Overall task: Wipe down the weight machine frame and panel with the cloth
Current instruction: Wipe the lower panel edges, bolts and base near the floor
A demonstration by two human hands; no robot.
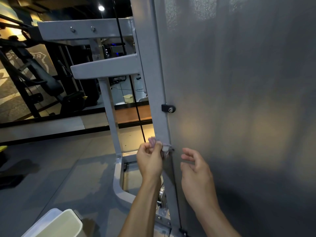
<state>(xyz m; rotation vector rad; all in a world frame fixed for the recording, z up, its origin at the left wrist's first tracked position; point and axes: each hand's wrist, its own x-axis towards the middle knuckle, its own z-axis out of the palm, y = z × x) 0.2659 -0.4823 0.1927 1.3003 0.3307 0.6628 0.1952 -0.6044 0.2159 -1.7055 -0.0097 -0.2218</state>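
Nearest the camera, at the lower left, stands a pale rectangular plastic bin (58, 223) on the grey floor (51, 168), probably kept within reach for the cleaning work.

Both forearms reach forward from the lower edge of the view. The left hand (150, 159) has its grip closed around a small bunched lilac cloth (159, 147), fingers curled, pressing the cloth against the grey painted steel upright of the weight machine frame (160, 124). The cloth lies low on the upright, right at the seam where it meets the panel; bunching it appears to concentrate pressure on the narrow edge.

The right hand (196, 173) holds nothing. Its grip is loose and moderately wide, fingers relaxed and slightly curved, just beside the large grey frosted panel (239, 100). It cannot be determined whether the fingertips touch the panel. The position suggests the hand is ready to steady the panel or take the cloth.

Above the cloth, a small black clamp with a silver screw (168, 108) fixes the panel to the upright. The panel surface is matte and reflects soft warm patches of light.

Further left, grey horizontal frame beams (106, 65) and a black cable (136, 106) are visible. Beyond them the room is dim, containing dark exercise equipment (42, 79) and one ceiling lamp (101, 8).
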